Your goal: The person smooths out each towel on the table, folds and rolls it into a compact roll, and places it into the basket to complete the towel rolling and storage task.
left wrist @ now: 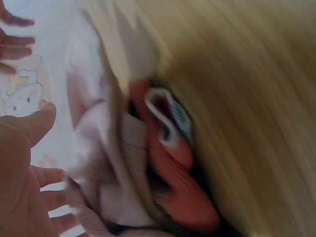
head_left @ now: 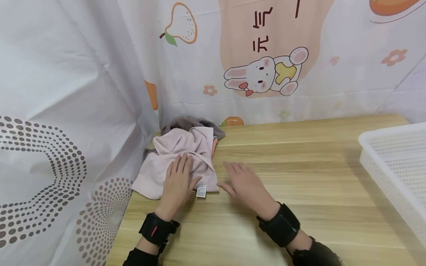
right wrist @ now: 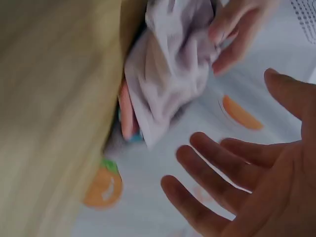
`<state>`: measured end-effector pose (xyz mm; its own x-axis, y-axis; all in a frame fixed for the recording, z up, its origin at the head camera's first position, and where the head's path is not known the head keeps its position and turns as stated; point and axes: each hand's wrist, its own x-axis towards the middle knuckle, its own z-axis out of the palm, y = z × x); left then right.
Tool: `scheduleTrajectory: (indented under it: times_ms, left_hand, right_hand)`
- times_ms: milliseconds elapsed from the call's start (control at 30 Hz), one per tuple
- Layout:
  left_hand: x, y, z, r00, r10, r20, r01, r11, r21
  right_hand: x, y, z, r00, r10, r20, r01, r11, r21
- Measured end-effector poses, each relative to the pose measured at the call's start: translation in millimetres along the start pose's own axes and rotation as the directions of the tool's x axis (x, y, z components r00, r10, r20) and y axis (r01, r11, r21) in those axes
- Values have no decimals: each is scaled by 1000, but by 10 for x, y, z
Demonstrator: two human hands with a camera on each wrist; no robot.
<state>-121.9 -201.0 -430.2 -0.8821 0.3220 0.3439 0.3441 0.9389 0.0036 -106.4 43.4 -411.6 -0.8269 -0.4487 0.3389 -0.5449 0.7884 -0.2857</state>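
Note:
A pale pink cloth [head_left: 149, 175], rumpled and towel-like, lies at the left of the table over other fabric. My left hand [head_left: 176, 184] is over its front part, fingers extended and spread a little. Near that thumb, a white label [head_left: 201, 191] sticks out from the cloth's front edge. Just right of the cloth, my right hand [head_left: 246, 186] hovers over the wood with loose fingers, holding nothing. Behind and under the pink cloth shows a grey cloth [head_left: 184, 123]. An orange-red cloth [left wrist: 182, 192] with a pale trim is tucked beneath, mostly hidden.
On the right of the wooden table [head_left: 299, 159] stands a white perforated plastic basket [head_left: 376, 168], partly out of frame. A printed white curtain [head_left: 193, 74] hangs along the back, and white sheeting [head_left: 66, 92] with dots drapes the left side beside the cloths.

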Motion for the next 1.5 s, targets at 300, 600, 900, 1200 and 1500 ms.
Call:
scheduleTrajectory:
  times_ms: [300,600,900,1200,1500]
  left_hand:
    - [59,-106,33,996,-63,67,66,997,-50]
    - [97,25,-45,999,-37,-37,38,999,36]
    - [298,173,-206,998,-33,-52,38,995,91]
    - [330,166,-289,999,-30,-16,30,1000,8]
    - [336,225,-430,991,26,-128,-21,999,40]
  right_hand:
    - [213,-134,368,990,69,127,-86,987,132]
    - [387,-164,545,989,121,78,-139,948,287]
    - [321,-275,240,999,33,-41,-20,955,295]
    - [213,-230,67,976,5,-218,48,970,238]
    - [23,191,-296,959,146,-242,-74,956,283]
